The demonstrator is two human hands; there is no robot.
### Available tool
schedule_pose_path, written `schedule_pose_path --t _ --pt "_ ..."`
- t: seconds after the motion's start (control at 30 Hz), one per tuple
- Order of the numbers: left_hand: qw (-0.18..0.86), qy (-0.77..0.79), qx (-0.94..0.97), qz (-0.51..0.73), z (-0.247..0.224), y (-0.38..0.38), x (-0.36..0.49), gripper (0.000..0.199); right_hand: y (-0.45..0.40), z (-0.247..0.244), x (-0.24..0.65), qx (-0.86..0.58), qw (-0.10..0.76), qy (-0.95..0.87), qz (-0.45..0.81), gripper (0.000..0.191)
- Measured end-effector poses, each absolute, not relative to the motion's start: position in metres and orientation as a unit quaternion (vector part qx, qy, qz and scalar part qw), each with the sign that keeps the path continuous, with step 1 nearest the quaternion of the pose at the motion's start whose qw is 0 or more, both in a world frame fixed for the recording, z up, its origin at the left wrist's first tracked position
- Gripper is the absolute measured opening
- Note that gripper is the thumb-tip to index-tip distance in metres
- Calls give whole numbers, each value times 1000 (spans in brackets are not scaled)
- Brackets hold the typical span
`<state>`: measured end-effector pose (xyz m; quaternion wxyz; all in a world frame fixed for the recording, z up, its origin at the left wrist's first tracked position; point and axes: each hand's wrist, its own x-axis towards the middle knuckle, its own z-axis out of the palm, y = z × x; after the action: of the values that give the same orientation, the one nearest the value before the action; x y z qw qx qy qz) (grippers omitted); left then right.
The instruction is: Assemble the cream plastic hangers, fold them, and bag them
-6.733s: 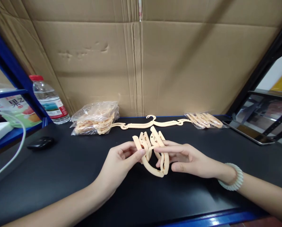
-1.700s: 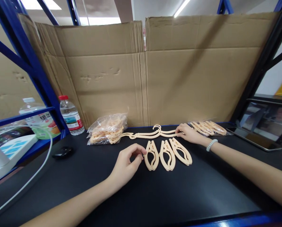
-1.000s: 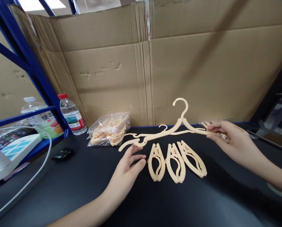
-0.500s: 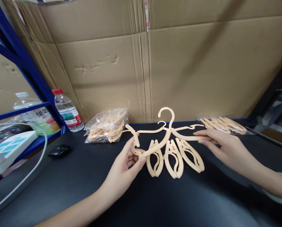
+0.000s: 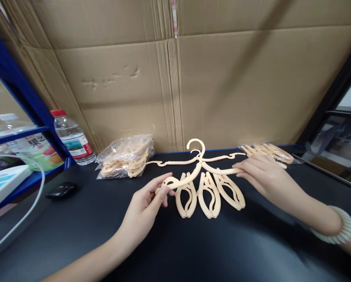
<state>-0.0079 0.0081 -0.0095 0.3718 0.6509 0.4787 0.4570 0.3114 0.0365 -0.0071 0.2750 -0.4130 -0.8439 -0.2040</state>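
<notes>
A cream folding clothes hanger is held up with its hook at the top and its arms spread. My left hand pinches the end of its left arm, where a curved notch shows. My right hand grips the right arm near its end, which the fingers partly cover. Below it, three folded hangers lie side by side on the black table. Behind, another unfolded hanger rests with its arms spread and its small hook partly hidden behind the held one.
A plastic bag of folded hangers stands at back left, another bag at back right. Farther left are a water bottle, a black mouse and a white power strip. Cardboard forms the back wall; a tablet stands right.
The held hanger's left end piece has swung from sticking up to lying along the arm at my left hand. My view has shifted slightly right. Both hands still hold the hanger.
</notes>
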Motion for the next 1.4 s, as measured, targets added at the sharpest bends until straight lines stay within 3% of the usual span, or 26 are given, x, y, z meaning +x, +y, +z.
schedule_pose_path --t 0.23,0.4,0.7,0.93,1.03,1.2,1.4 --pt "385 482 620 485 -7 6 -8 42 29 0 313 -467 205 -784 -354 25" --pt "375 484 625 485 -11 7 -10 40 25 -2 313 -485 211 -782 -330 32" --pt "420 469 587 510 -14 9 -6 42 28 -6 307 -405 353 -830 -148 31" --pt "433 470 564 523 -14 12 -6 42 24 -2 293 -399 500 -715 282 27" --pt "432 472 557 531 -12 11 -6 42 25 0 294 -392 525 -639 401 30" --pt "427 510 538 519 -8 9 -6 45 34 -3 299 -355 575 -520 522 36" --pt "464 466 552 514 -4 1 2 23 32 -7 288 -325 611 -457 559 22"
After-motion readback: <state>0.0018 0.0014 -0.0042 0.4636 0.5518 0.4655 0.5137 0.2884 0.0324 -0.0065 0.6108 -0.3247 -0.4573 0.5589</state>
